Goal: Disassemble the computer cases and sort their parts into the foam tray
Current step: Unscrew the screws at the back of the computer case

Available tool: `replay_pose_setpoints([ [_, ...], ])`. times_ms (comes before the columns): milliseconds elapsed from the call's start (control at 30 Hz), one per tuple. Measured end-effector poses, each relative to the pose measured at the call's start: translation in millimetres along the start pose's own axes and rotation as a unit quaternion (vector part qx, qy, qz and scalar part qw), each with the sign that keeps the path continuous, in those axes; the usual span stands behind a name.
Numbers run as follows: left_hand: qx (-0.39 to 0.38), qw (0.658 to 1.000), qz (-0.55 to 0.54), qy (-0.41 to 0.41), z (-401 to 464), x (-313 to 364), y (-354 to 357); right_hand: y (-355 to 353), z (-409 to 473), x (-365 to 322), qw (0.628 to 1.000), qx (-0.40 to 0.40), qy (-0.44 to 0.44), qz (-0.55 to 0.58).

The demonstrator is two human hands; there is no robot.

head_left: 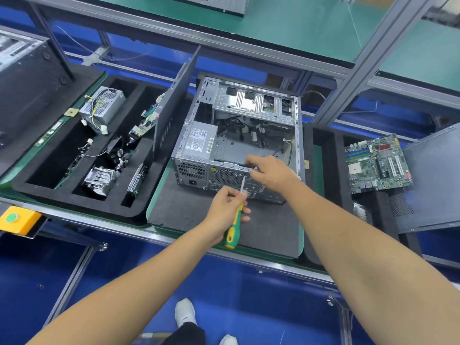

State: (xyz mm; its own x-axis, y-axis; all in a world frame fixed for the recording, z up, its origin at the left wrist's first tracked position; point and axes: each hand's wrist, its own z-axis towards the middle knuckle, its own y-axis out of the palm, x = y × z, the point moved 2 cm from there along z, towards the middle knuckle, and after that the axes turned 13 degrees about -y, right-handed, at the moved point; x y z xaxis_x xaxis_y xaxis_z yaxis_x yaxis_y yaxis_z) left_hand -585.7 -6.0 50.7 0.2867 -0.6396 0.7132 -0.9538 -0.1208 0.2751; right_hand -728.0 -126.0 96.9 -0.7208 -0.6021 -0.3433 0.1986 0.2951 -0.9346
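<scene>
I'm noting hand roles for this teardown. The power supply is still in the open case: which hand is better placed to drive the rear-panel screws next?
Left, probably. The left hand already grips the screwdriver, its shaft pointing at the case rear panel. The right hand grips the rear top edge, steadying it.

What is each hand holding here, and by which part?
The left hand grips the screwdriver by its green-yellow handle. The right hand grips the open computer case at its rear top edge.
</scene>
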Motion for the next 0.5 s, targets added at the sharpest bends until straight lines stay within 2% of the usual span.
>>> replay_pose_setpoints([
  [233,-0.014,1.0,0.011,-0.003,10.1,5.4,4.6,-1.0,-0.3,-1.0,1.0,0.002,-0.006,0.001],
  [500,0.021,0.999,0.031,0.008,20.4,23.5,12.8,0.3,-0.5,0.9,1.0,0.007,0.002,0.009],
])
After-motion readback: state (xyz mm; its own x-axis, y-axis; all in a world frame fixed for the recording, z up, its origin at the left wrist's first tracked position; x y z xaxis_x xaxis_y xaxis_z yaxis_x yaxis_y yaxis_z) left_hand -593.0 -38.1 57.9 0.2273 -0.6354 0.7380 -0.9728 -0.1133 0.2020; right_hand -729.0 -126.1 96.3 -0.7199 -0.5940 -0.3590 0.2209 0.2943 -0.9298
